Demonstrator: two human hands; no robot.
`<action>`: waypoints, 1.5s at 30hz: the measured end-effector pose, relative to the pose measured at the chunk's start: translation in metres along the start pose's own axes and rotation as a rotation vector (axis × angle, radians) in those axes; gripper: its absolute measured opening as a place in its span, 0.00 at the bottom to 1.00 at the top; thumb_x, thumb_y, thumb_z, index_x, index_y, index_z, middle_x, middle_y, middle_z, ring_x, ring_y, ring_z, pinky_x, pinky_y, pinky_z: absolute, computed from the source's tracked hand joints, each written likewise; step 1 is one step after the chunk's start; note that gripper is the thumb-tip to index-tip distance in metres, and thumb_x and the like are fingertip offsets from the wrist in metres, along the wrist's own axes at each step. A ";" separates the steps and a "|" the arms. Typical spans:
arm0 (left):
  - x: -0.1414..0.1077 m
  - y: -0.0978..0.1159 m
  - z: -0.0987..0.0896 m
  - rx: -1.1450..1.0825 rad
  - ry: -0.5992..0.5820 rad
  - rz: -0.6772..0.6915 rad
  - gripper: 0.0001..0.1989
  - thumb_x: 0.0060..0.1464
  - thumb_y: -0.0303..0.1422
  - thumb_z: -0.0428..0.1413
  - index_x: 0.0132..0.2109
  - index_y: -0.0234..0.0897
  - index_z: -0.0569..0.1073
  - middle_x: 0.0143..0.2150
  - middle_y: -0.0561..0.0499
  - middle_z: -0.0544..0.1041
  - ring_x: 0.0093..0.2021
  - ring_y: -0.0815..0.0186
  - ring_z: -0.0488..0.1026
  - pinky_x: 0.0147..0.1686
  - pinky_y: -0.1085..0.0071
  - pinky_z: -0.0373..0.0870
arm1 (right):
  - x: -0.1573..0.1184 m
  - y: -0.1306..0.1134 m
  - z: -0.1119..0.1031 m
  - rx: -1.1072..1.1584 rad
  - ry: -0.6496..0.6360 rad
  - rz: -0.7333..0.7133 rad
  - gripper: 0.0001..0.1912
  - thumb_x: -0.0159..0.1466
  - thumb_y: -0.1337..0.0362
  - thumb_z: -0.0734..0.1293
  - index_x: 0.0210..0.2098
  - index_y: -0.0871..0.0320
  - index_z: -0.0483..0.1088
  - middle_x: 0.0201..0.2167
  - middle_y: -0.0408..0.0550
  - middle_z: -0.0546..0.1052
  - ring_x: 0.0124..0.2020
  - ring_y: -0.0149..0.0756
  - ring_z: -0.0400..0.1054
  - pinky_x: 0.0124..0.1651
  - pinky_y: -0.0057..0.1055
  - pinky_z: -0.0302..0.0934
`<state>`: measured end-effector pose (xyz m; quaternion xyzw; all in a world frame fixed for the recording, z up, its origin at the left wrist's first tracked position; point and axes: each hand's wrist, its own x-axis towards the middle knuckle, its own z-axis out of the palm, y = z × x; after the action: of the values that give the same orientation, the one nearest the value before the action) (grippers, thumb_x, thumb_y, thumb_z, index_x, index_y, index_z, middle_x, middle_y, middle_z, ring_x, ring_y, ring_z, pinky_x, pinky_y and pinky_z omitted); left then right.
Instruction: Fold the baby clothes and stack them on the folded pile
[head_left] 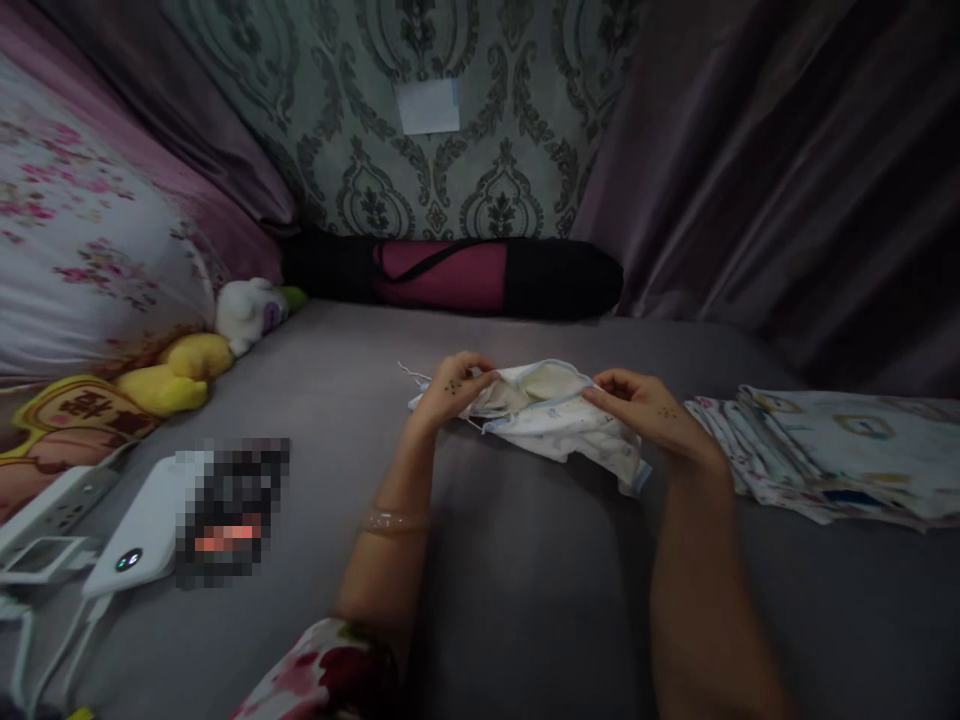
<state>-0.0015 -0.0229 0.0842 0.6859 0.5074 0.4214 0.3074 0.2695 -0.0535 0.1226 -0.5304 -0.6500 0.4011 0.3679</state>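
Observation:
In the middle of the bed, a small white baby shirt (562, 430) with blue trim, thin tie strings and a faint print is lifted and partly bunched. My left hand (454, 390) pinches its left side between thumb and fingers. At the garment's right edge, my right hand (651, 412) grips the blue-trimmed border, thumb on top. Between the two hands the fabric gapes and shows its pale inside. Its lower right part hangs down toward the sheet.
Right of my hands lies a stack of folded printed cloths (847, 450). A white power bank (142, 530), a power strip (67, 510), cables and a blurred-out item are at left. Plush toys (161, 385) line the left side; a black-and-pink long bag (450, 275) lies against the wall.

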 end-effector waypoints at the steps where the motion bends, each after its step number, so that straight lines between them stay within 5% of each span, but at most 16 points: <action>1: 0.000 0.000 -0.001 -0.010 0.016 -0.034 0.09 0.53 0.36 0.58 0.36 0.35 0.78 0.29 0.51 0.75 0.27 0.70 0.68 0.27 0.75 0.63 | 0.000 0.001 0.000 0.001 -0.008 -0.001 0.22 0.51 0.44 0.72 0.30 0.57 0.72 0.26 0.43 0.71 0.26 0.30 0.62 0.27 0.28 0.56; 7: 0.003 -0.004 0.009 -0.145 -0.063 -0.058 0.11 0.58 0.32 0.51 0.41 0.33 0.76 0.22 0.54 0.70 0.20 0.70 0.67 0.24 0.74 0.64 | 0.003 0.010 -0.002 -0.033 -0.041 -0.028 0.22 0.52 0.44 0.71 0.31 0.57 0.74 0.26 0.45 0.73 0.26 0.32 0.64 0.26 0.28 0.58; 12: 0.002 0.000 0.007 -0.002 0.024 0.097 0.12 0.55 0.37 0.57 0.44 0.37 0.78 0.32 0.51 0.72 0.30 0.70 0.68 0.30 0.75 0.65 | 0.002 0.015 -0.008 -0.036 -0.111 -0.009 0.21 0.51 0.46 0.72 0.33 0.57 0.74 0.28 0.45 0.76 0.27 0.33 0.67 0.28 0.30 0.61; 21: -0.002 0.010 -0.011 0.229 0.085 0.150 0.11 0.55 0.38 0.57 0.38 0.36 0.79 0.31 0.51 0.72 0.31 0.68 0.68 0.35 0.72 0.64 | -0.008 0.009 -0.013 -0.038 -0.164 -0.031 0.18 0.51 0.49 0.71 0.30 0.59 0.75 0.24 0.42 0.74 0.25 0.31 0.65 0.29 0.28 0.58; 28: -0.003 0.034 -0.045 0.399 0.174 0.171 0.08 0.54 0.37 0.56 0.33 0.38 0.77 0.27 0.50 0.72 0.32 0.65 0.69 0.36 0.71 0.64 | 0.010 -0.005 -0.007 -0.178 0.126 -0.237 0.17 0.53 0.49 0.69 0.28 0.58 0.75 0.25 0.46 0.77 0.28 0.35 0.68 0.32 0.31 0.60; 33: 0.005 0.063 -0.056 0.412 0.364 0.251 0.08 0.55 0.34 0.54 0.35 0.36 0.76 0.32 0.49 0.72 0.33 0.65 0.69 0.38 0.71 0.65 | 0.017 -0.044 -0.008 -0.406 0.382 -0.414 0.10 0.59 0.58 0.66 0.32 0.57 0.77 0.30 0.48 0.79 0.34 0.39 0.71 0.39 0.35 0.60; 36: 0.001 0.093 -0.068 0.408 0.430 0.333 0.09 0.56 0.34 0.54 0.35 0.36 0.77 0.32 0.48 0.73 0.34 0.65 0.68 0.39 0.70 0.65 | 0.009 -0.073 -0.019 -0.502 0.421 -0.486 0.07 0.60 0.61 0.66 0.33 0.55 0.77 0.33 0.49 0.78 0.37 0.40 0.70 0.42 0.36 0.60; 41: -0.025 0.135 -0.109 0.084 0.186 0.244 0.12 0.51 0.40 0.60 0.34 0.35 0.79 0.28 0.49 0.76 0.31 0.64 0.71 0.33 0.69 0.67 | -0.020 -0.104 -0.039 -0.318 0.040 -0.429 0.14 0.55 0.51 0.71 0.31 0.55 0.77 0.27 0.45 0.77 0.31 0.36 0.70 0.34 0.33 0.61; 45: -0.029 0.133 -0.126 -0.151 -0.101 0.108 0.15 0.45 0.44 0.64 0.33 0.35 0.80 0.26 0.49 0.77 0.28 0.64 0.73 0.29 0.69 0.69 | -0.026 -0.112 -0.046 -0.221 -0.049 -0.349 0.17 0.52 0.47 0.71 0.29 0.55 0.77 0.24 0.44 0.77 0.29 0.35 0.71 0.32 0.31 0.62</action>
<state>-0.0592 -0.0906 0.2471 0.7076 0.4204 0.4392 0.3601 0.2714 -0.0856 0.2420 -0.4370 -0.7807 0.2705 0.3554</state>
